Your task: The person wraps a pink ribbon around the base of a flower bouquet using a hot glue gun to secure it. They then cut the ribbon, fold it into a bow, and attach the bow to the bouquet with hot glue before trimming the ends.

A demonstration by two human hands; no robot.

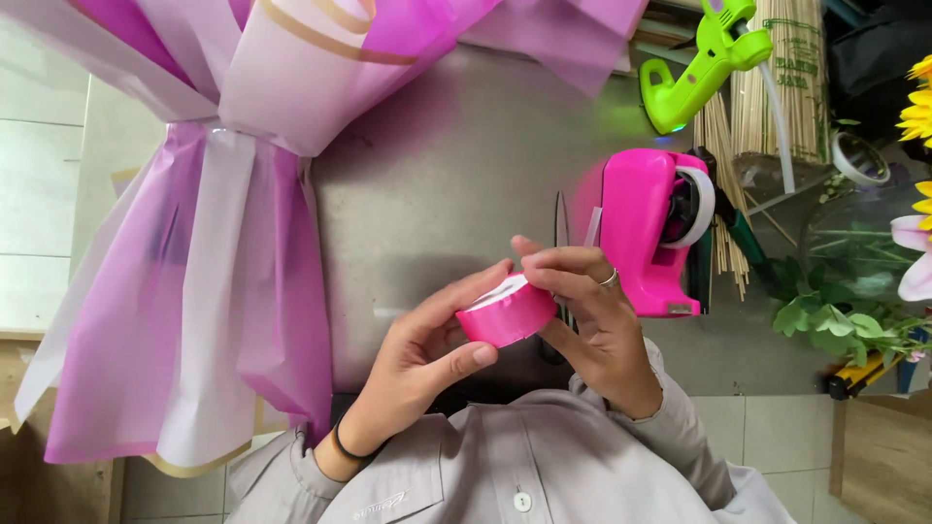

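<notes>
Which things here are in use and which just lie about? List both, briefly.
In use: pink ribbon roll, held by left hand and right hand; wrapped pink bouquet alongside.

Lying about: pink tape dispenser, green glue gun, bamboo sticks, scissors, loose flowers.

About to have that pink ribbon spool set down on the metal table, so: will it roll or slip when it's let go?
The pink ribbon spool, held between left hand and right hand, is a round, flat disc: on edge it would probably roll, flat it should stay. Its glossy surface looks slippery. It seems light, pinched by fingertips alone.
</notes>
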